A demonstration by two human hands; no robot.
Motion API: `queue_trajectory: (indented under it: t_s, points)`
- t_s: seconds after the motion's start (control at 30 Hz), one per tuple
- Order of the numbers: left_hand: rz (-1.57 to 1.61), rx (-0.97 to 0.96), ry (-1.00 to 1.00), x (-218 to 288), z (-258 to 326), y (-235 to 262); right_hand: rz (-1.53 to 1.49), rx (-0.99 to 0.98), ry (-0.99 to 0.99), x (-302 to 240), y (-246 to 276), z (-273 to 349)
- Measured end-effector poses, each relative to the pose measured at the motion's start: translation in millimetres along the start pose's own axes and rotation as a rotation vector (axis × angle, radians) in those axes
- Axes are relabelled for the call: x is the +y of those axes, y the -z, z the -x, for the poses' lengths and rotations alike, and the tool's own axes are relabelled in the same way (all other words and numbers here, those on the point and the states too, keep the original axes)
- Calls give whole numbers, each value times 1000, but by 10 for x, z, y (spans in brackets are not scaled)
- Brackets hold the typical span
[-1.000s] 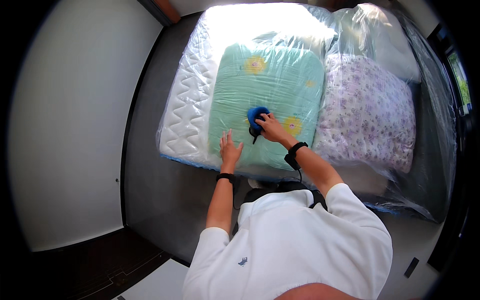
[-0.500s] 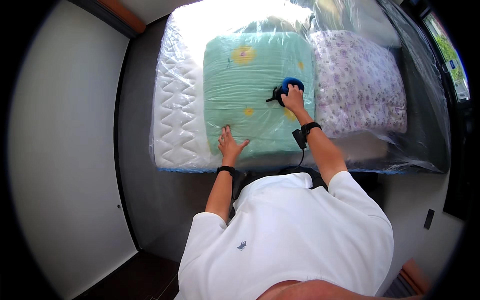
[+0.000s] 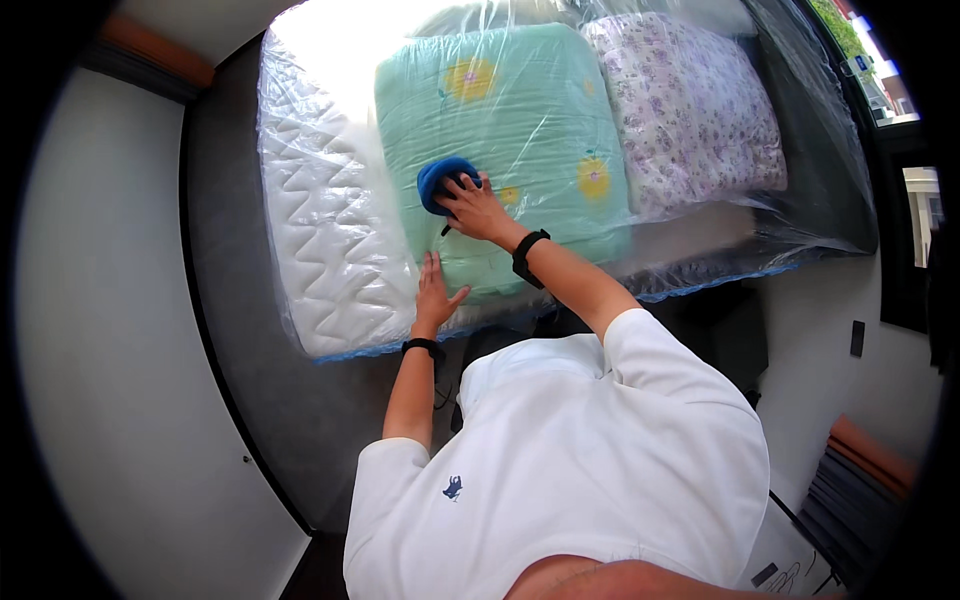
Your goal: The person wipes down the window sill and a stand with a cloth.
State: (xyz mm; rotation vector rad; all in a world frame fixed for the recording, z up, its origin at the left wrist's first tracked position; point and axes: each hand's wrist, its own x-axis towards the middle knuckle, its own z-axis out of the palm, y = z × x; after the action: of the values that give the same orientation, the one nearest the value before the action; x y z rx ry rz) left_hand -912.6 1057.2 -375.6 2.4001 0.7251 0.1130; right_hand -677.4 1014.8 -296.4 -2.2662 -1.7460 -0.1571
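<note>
A green quilt (image 3: 520, 110) with yellow flowers lies folded under clear plastic film (image 3: 560, 262) on the bed. My right hand (image 3: 478, 210) reaches leftward across it, its fingers gripping a round, blue pad-like tool (image 3: 437, 186) from above. A short dark piece of the tool sticks out below; the rest of its underside is hidden, and its exact kind cannot be made out. Near the quilt's lower left corner, my left hand (image 3: 432, 298) presses flat on the film with fingers stretched and thumb apart. Each wrist carries a black band.
Beside the quilt sits a folded floral quilt (image 3: 690, 115), purple on white, also under the film. The white mattress (image 3: 330, 240) shows at the left. A pale wall panel (image 3: 110, 280) stands left, a window (image 3: 880, 70) at upper right, and grey-orange curtains (image 3: 860, 480) at lower right.
My right hand has carried the blue tool leftward over the green quilt, from its right side to its left part. My left hand stays near the quilt's lower left corner. The view has turned somewhat.
</note>
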Motion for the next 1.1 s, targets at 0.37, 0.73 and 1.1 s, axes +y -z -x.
queue_trajectory:
  t_s: [0.37, 0.73, 1.1]
  points:
    - [172, -232, -35, -287, -232, 87, -83, -273, -1137, 1871, 623, 876]
    - [-44, -380, 86, 839, -1502, 1279, -378, -28, -710, 1658, 1081, 685]
    - [179, 100, -268, 2077, -2343, 725, -284, 350, -363, 919, 1342, 125]
